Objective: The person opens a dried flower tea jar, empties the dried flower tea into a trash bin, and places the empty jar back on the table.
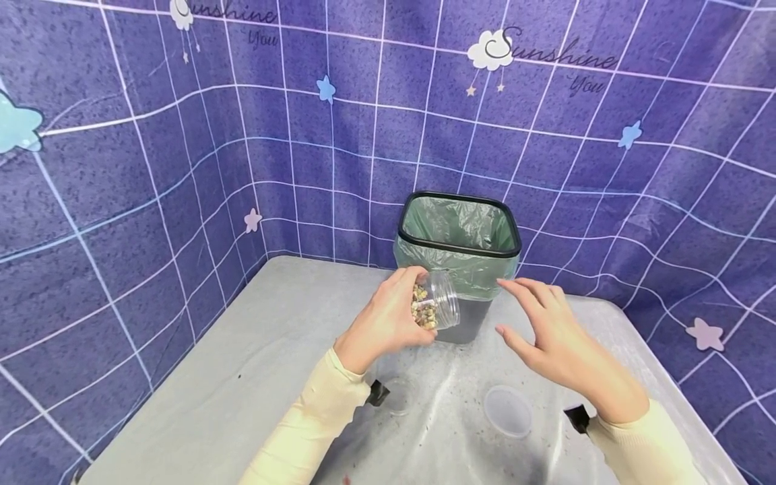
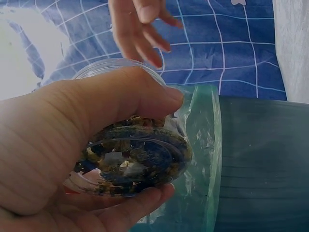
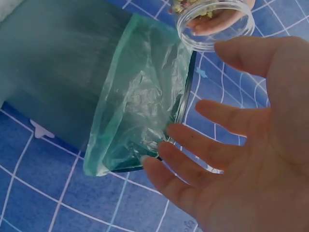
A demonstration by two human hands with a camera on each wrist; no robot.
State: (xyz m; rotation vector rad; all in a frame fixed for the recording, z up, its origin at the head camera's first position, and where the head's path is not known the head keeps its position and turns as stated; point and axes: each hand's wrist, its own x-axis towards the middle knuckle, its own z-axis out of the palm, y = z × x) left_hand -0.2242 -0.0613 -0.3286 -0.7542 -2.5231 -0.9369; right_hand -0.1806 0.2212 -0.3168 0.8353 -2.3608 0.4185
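My left hand (image 1: pixel 388 313) grips a clear jar (image 1: pixel 447 301) by its base end. Tipped onto its side, the jar has its uncapped, threaded mouth facing right. Small dried yellowish-brown pieces (image 1: pixel 424 311), like dried flower buds, lie inside at the base end. In the left wrist view, thumb and fingers curl round the jar (image 2: pixel 145 159). My right hand (image 1: pixel 554 337) holds nothing; its fingers are spread and loosely bent, to the right of the jar's mouth. Behind both hands stands a bin (image 1: pixel 469 323) with a black rim and a green plastic liner (image 1: pixel 455 269).
On the grey table (image 1: pixel 242 377), a round translucent lid (image 1: pixel 508 411) lies below the right hand. A clear round disc (image 1: pixel 397 397) lies near the left sleeve. Small dark crumbs dot the surface. A blue gridded curtain (image 1: pixel 339 155) hangs around the table's back and sides.
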